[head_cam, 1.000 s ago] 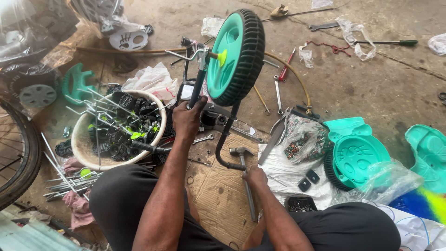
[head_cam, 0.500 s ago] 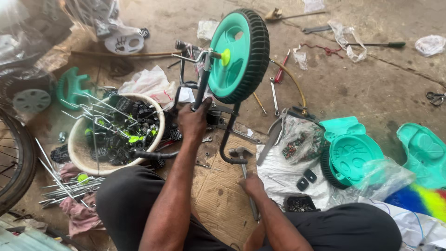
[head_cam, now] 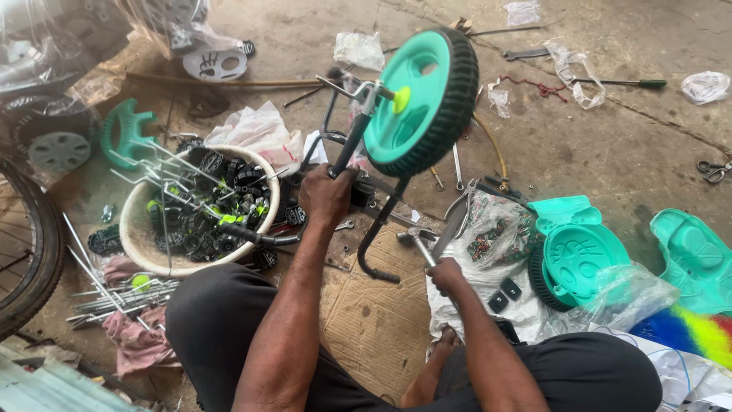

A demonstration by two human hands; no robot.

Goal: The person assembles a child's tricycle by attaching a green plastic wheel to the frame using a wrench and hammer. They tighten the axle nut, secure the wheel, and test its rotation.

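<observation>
Wheel fitting, floor position.
Left hand grips the black fork carrying the teal wheel, raised above cardboard. Right hand is closed around a hammer, its head near the frame. Bowl sits left.

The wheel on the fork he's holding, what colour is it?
Teal disc with a black tyre and a yellow-green hub cap, clearest in the head view.

Left hand clenched in a grip, arm extended; right hand fisted lower.
</observation>
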